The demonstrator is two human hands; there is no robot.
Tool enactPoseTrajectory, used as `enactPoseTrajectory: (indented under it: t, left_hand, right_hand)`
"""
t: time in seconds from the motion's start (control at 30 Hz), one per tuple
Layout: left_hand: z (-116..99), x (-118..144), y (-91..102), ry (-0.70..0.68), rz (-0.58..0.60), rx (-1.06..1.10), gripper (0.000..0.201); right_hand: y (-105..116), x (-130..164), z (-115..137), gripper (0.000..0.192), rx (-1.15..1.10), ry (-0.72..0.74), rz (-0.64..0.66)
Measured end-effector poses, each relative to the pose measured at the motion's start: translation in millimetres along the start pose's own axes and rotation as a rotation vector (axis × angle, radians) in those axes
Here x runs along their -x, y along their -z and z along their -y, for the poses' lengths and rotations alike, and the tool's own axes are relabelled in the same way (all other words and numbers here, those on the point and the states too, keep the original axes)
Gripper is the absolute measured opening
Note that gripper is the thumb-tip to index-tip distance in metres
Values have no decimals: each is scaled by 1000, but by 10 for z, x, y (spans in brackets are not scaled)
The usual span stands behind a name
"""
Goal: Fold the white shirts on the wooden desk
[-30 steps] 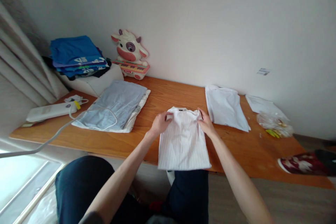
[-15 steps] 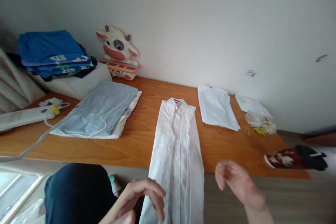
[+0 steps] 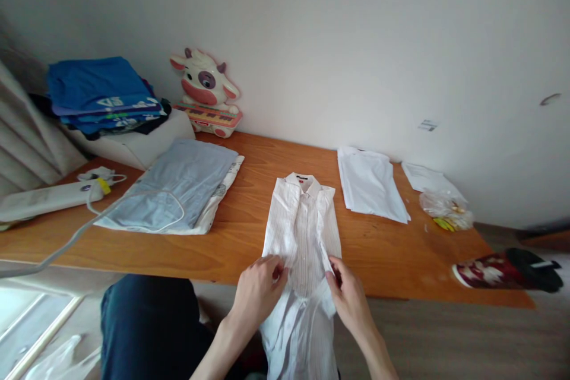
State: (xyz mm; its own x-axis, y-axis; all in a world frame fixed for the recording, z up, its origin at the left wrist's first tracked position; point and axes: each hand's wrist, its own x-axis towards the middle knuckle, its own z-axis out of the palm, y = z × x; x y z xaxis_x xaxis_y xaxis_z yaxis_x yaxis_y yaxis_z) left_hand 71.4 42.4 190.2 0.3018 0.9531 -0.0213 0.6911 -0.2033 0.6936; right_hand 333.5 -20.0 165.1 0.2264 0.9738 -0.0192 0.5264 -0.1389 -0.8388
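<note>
A white pinstriped shirt [image 3: 301,222] lies lengthwise on the wooden table [image 3: 249,231], collar toward the wall, its lower part hanging over the near edge onto my lap. My left hand [image 3: 259,288] pinches the shirt's left side at the table edge. My right hand [image 3: 350,297] grips the right side at the same height. Both hands are closed on the fabric, which bunches between them.
A folded white garment [image 3: 370,184] lies right of the shirt. A folded light blue cloth [image 3: 178,187] lies to the left, with a power strip [image 3: 42,200] and cable beyond. A cow toy [image 3: 205,92], a stack of blue clothes [image 3: 103,95] and a plastic bag [image 3: 445,209] stand along the wall.
The shirt was folded in half a second ago, then unfolded to full length. My hands left the collar end, came back to the near edge and took hold of the shirt's middle.
</note>
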Motion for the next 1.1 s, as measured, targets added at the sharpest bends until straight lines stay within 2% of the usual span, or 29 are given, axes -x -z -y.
enactPoseTrajectory:
  t: [0.07,0.13,0.23,0.27,0.33,0.4,0.5,0.6,0.67,0.77,0.83,0.9,1.0,1.1]
  left_hand:
    - [277,73,173,51,-8,169,29]
    - [627,191,373,148,-109,242,34]
    - [1036,378,646,275,-279,96,28]
    - [1089,425,704,296,-330,25,25]
    - [1041,482,738,274,-423,-69,21]
    - [840,478,659,148,-441,-53,17]
    - [508,355,417,-104,-325,4,15]
    - [444,148,220,-198,-255,-100,30]
    - [589,22,190,-173,-269,-177,42]
    - [918,-93,295,-89,-316,-198,56]
    - [1090,-110,415,-68,-340,-159,50]
    - [1171,-84,535,-76,-364,-91,32]
    - [1140,-7,694,20,-403,146,13]
    - [1009,48,841,273,-451,626,29]
  right_hand:
    - [279,-19,-205,39,-178,-29,-65]
    - [615,-25,-468,46,-249,-44,-205]
    - [1047,-16,-778,58,22,-25,-304]
    - [1130,-10,-814,58,142,7,-302]
    - [1170,-3,-754,49,299,105,-300]
    - [1059,-18,-553,39,332,202,-273]
    - [722,-110,-194,35,307,286,-165]
    - [357,-275,-30,39,319,320,-48]
    - [165,-386,-71,46,358,338,-11]
    - [2,-500,-248,58,421,358,6]
    - [-26,-541,-347,63,443,366,14]
    - [-15,-558,-370,62,440,365,17]
    - [-10,-491,-207,55,378,345,-59]
    - [-134,-205,146,42,148,300,-101]
